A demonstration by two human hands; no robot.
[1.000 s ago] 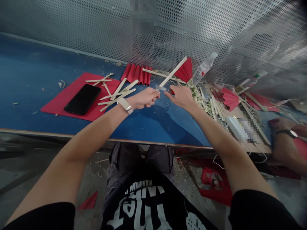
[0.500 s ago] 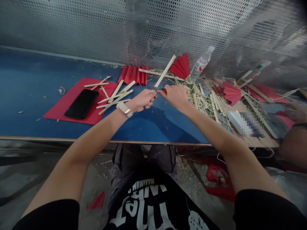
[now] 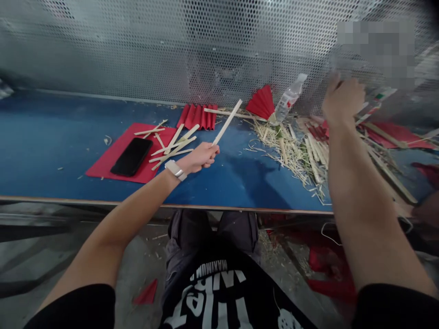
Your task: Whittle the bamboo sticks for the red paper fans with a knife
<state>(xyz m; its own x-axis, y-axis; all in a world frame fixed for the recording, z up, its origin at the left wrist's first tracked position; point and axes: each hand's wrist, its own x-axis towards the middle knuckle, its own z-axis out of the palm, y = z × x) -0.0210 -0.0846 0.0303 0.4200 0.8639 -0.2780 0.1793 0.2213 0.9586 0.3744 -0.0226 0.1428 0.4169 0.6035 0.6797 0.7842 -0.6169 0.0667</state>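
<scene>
My left hand (image 3: pixel 201 157) is closed around the lower end of a long pale bamboo strip (image 3: pixel 227 122), which slants up and to the right over the blue table (image 3: pixel 51 132). My right hand (image 3: pixel 343 98) is raised far to the right, in front of the perforated metal screen, with the fingers curled. What it holds, if anything, is smeared by motion. A pile of bamboo shavings and sticks (image 3: pixel 291 148) lies below the right arm.
A black phone (image 3: pixel 132 156) rests on a red paper sheet (image 3: pixel 106 162) with several bamboo strips (image 3: pixel 173 146) beside it. Folded red paper fans (image 3: pixel 198 117) and a clear plastic bottle (image 3: pixel 290 97) lie by the screen. Another person's arm (image 3: pixel 427 212) shows at the right edge.
My right hand has left the strip and swung up and right toward the screen. The left hand keeps the strip, now a little lower. The view has shifted rightward.
</scene>
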